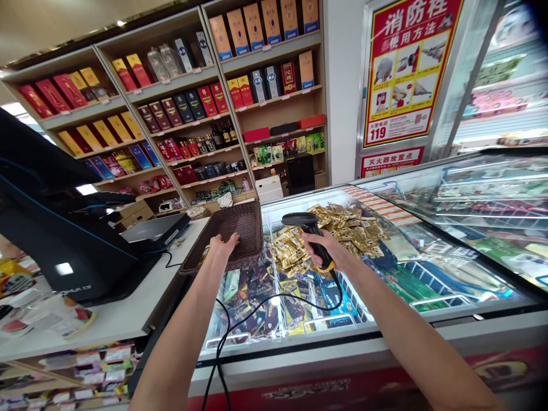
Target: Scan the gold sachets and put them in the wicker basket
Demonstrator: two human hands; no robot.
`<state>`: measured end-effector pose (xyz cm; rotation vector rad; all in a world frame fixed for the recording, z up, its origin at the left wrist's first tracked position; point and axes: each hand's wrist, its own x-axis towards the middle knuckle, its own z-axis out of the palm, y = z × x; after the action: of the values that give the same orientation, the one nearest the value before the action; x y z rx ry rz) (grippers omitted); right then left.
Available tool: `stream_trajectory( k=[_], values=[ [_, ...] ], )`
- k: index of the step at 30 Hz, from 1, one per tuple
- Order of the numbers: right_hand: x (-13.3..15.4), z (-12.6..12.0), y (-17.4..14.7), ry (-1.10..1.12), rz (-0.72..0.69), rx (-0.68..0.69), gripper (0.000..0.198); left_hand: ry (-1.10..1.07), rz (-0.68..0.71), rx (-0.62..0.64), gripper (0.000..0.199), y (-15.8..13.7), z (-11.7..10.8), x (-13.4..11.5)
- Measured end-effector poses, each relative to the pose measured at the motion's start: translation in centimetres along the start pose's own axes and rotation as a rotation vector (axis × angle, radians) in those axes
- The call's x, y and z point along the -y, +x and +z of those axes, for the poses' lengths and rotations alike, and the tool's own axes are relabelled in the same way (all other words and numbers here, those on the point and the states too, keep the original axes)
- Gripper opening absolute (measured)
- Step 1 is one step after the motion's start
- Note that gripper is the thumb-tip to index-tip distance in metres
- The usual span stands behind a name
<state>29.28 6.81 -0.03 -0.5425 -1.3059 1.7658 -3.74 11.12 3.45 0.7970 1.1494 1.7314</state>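
Observation:
My right hand (pixel 333 250) is wrapped around the handle of a black and yellow barcode scanner (pixel 300 219), held above a heap of small gold packets (pixel 351 228) on the freezer's glass top. From the scanner's handle a black cable (pixel 274 297) loops down to the left. Over the brown woven basket (pixel 252 212) is my left hand (pixel 224 244), fingers apart, with nothing visible in it. The basket stands tilted across the counter and freezer edge. Beside my left wrist a bit of gold packet (pixel 204 254) shows inside the basket, partly hidden.
The chest freezer (pixel 291 346) holds wrapped ice creams under glass. On the left, a white counter (pixel 141 299) carries a black checkout terminal (pixel 92 251) and a flat scale (pixel 156 228). Shelves with boxed bottles (pixel 205 103) line the back wall.

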Motion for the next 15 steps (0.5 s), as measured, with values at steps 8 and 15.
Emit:
stream_trajectory(
  k=[8, 15],
  values=[
    [0.6, 0.0, 0.0, 0.044, -0.033, -0.007, 0.034, 0.134, -0.205, 0.307, 0.013, -2.2, 9.0, 3.6],
    [0.9, -0.4, 0.1, 0.013, -0.051, -0.009, 0.035, 0.951, 0.014, 0.387, 0.038, -2.0, 9.4, 9.7]
  ],
)
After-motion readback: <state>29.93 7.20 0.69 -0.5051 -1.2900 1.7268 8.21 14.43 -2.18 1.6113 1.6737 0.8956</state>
